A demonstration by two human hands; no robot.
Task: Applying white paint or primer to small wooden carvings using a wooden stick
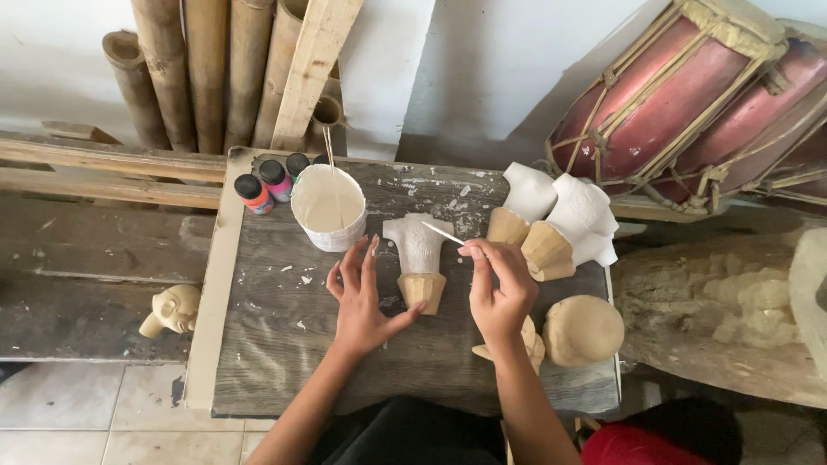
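Observation:
A small puppet torso [419, 258], white on top with a bare wooden base, lies in the middle of a worn wooden board [284, 344]. My left hand [359, 297] rests open beside it, thumb touching the wooden base, fingers spread. My right hand [498, 288] pinches a thin white brush [444, 233] whose tip points at the torso's right shoulder. A white cup of white paint [328, 207] with a stick in it stands just left of the torso.
Three small paint bottles [274, 182] stand behind the cup. Two more white torsos [568, 220] and a bare wooden head [583, 330] lie at right, another head [174, 309] at left. Bamboo poles [207, 69] and a drum [689, 95] lean at the back.

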